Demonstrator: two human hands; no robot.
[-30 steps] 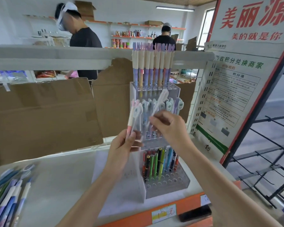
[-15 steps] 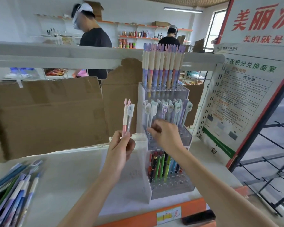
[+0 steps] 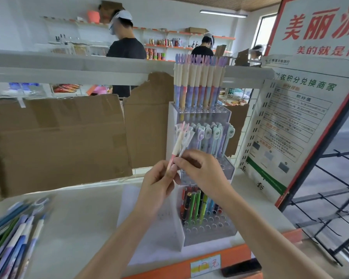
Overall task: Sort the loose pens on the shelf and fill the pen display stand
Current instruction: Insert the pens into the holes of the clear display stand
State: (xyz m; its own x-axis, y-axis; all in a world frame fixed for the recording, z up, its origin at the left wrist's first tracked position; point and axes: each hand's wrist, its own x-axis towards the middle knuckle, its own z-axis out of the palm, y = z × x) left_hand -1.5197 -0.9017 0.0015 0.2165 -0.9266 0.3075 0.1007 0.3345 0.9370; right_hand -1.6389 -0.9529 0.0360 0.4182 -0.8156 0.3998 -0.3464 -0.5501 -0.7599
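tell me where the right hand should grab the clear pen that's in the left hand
Pinch the clear pen on its bare shaft just above the left hand, coming from the right with thumb and forefinger. It stands tilted up with its wide clip top beside the pink pen, so a low side pinch likely avoids both. The right hand is already there.
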